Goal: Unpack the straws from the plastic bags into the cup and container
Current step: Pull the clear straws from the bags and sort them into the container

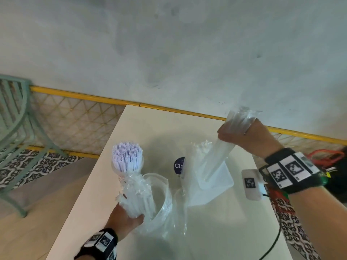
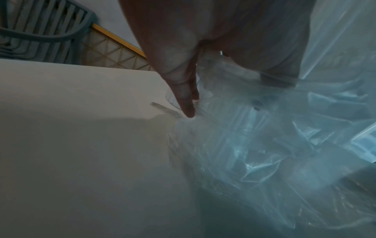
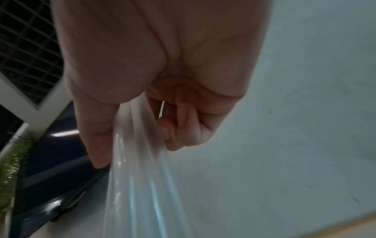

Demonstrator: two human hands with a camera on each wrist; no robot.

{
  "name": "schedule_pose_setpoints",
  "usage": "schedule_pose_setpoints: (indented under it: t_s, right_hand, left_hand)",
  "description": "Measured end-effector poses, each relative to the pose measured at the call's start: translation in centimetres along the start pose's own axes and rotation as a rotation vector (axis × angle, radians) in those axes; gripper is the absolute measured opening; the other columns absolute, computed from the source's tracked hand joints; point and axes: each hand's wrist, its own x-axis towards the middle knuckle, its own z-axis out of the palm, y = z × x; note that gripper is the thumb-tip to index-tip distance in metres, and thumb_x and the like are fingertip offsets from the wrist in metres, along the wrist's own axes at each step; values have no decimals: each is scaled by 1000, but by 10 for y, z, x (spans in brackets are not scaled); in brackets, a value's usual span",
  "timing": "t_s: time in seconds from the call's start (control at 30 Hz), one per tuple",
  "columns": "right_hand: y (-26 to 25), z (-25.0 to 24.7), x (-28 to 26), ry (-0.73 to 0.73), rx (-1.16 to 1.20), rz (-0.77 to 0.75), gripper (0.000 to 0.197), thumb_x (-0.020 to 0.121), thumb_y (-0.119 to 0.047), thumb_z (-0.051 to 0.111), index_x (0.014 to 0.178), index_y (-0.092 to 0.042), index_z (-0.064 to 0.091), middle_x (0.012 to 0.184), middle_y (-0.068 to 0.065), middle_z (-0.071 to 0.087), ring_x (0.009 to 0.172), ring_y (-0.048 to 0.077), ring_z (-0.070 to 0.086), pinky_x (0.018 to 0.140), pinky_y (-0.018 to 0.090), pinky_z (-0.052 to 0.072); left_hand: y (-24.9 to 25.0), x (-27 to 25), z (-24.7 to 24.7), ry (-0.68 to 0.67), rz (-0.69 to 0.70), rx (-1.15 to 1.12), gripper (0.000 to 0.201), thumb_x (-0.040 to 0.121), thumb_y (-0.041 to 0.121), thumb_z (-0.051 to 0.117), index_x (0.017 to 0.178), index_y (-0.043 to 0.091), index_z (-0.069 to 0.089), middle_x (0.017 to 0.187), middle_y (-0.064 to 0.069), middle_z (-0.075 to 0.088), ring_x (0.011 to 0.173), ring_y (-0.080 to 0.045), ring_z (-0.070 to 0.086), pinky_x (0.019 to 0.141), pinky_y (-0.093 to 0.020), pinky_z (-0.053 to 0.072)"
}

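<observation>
Head view: right hand (image 1: 247, 136) has a clenched grip on clear straws (image 1: 221, 151) above the container (image 1: 223, 182); left hand (image 1: 125, 220) grasps a plastic bag (image 1: 135, 196) of straws beside the full cup (image 1: 127, 166) on the desk (image 1: 216, 231).

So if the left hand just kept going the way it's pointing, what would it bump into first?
Probably the cup of white straws: the left hand grips a bagged straw bundle aimed at it, though depth is unclear.

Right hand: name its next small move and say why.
Probably lower the right hand so its clear straws slide fully into the square container. It grips the bundle tilted, lower ends already inside the container, while the left hand holds a bag of straws beside the full cup.
</observation>
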Motion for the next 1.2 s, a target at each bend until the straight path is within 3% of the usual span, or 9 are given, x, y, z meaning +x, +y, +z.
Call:
schedule_pose_setpoints:
  t_s: [0.17, 0.3, 0.43, 0.57, 0.73, 0.83, 0.93, 1.07, 1.2]
  right_hand:
    - [55, 42, -4, -140, -82, 59, 14, 76, -35, 82, 89, -31, 76, 87, -19, 74, 81, -1, 69, 78, 28, 51]
    - [89, 75, -19, -236, -339, 36, 30, 66, -50, 85, 83, -47, 61, 125, -20, 48, 115, 6, 39, 96, 31, 30]
    - [89, 60, -22, -181, -292, 2, 85, 49, -54, 90, 123, -51, 48, 130, -26, 34, 115, 2, 35, 102, 38, 36]
    - [68, 46, -24, -52, -164, -137, 121, 43, -46, 97, 142, -48, 26, 143, -26, 28, 119, -10, 40, 87, 15, 41]
    - [57, 74, -34, -62, -311, -342, 95, 69, -46, 86, 143, -49, 27, 150, -29, 32, 130, -16, 33, 106, 21, 31]
    - [62, 85, -35, 86, -83, -314, 67, 79, -26, 82, 135, -39, 48, 130, -22, 57, 114, -2, 58, 90, 21, 52]
    - [56, 83, -34, 282, 23, -339, 44, 86, -13, 74, 125, -27, 59, 121, -11, 64, 104, 4, 64, 81, 21, 55]
    - [48, 85, -40, 243, -17, -441, 29, 99, -29, 53, 127, -21, 60, 125, -12, 63, 113, 0, 60, 92, 15, 48]
    - [59, 98, -45, 112, -406, -579, 39, 94, -51, 55, 118, -22, 67, 127, -8, 63, 123, 9, 54, 101, 26, 43]
  left_hand:
    - [3, -2, 0, 13, -17, -5, 24, 74, 25, 80, 72, 20, 58, 82, -7, 72, 79, -18, 67, 64, -15, 42]
    - [2, -3, 0, 16, -38, -9, 26, 74, 24, 80, 67, 20, 55, 83, -13, 73, 74, -19, 67, 60, -13, 42]
    - [1, -3, 1, 19, -23, -24, 20, 74, 24, 80, 76, 13, 64, 79, -7, 72, 72, -11, 66, 58, -10, 42]
    - [0, -4, 1, 34, -28, -70, 19, 73, 22, 81, 74, 16, 63, 75, 1, 70, 70, -4, 63, 59, -10, 41]
    - [-4, -1, 3, 33, -38, -77, 17, 72, 23, 82, 74, 17, 66, 69, 5, 71, 73, -3, 64, 63, -8, 41]
    - [-6, 2, 5, 27, -61, -40, 25, 74, 29, 79, 78, 7, 68, 80, -6, 74, 78, -14, 68, 62, -6, 40]
    - [-8, 3, 6, 29, -77, -22, 25, 74, 30, 80, 75, 11, 64, 83, -13, 74, 73, -18, 67, 60, -7, 42]
    - [-8, 3, 6, 33, -94, -18, 28, 74, 30, 80, 78, 5, 68, 82, -12, 74, 78, -19, 69, 61, -9, 42]
    - [-6, 2, 6, 38, -77, -38, 23, 74, 27, 80, 73, 12, 63, 83, -12, 74, 76, -19, 69, 60, -10, 43]
